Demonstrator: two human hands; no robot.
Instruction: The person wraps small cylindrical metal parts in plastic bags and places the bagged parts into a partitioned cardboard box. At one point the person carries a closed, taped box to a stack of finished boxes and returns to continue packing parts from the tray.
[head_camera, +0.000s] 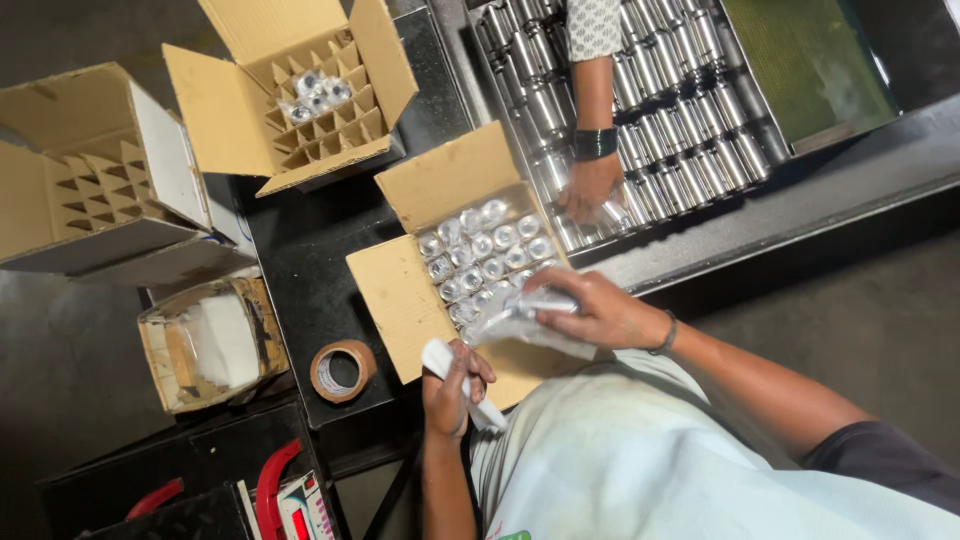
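An open cardboard box (400, 300) lies in front of me, its cells filled with several shiny metal cylinders (485, 250) wrapped in clear plastic. My right hand (600, 310) rests over the box's near corner and grips a plastic-wrapped metal cylinder (525, 315). At the box's near flap, my left hand (455, 385) is closed around a white stick-shaped object (440, 358). Another person's hand (590, 185) with a black wristband reaches into a tray of bare metal cylinders (680, 120) beyond the box.
A second open box (215, 110) with dividers holds a few wrapped cylinders at the back. An empty divided box (90, 190) lies at left. A roll of brown tape (342, 370) and a plastic-wrapped bundle (210, 340) sit nearby. A red-handled tool (275, 490) lies lower left.
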